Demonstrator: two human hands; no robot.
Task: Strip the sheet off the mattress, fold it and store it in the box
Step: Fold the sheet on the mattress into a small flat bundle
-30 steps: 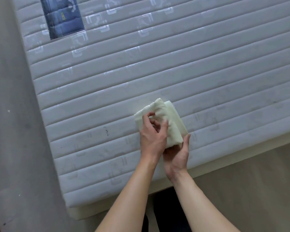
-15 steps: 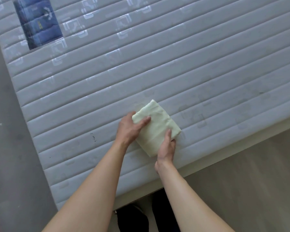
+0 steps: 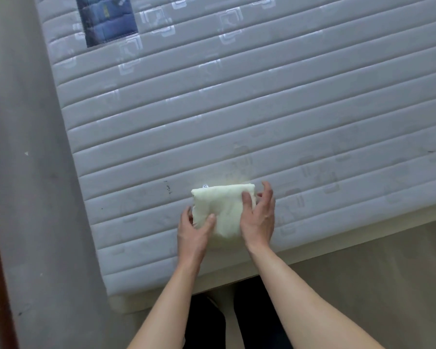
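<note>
Blue mattress label (image 3: 107, 20) unreadable; folded sheet (image 3: 223, 210) on bare mattress (image 3: 262, 109) near its edge, now squared versus earlier diagonal, left hand (image 3: 194, 231) and right hand (image 3: 258, 217) fingers curled around its ends.

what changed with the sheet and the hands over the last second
The folded sheet was turned from a diagonal lie to sit square to the mattress seams. The left hand moved from on top of it to grip its left edge; the right hand shifted to grip its right side. The sheet stayed on the mattress near the front edge, folded small.
</note>
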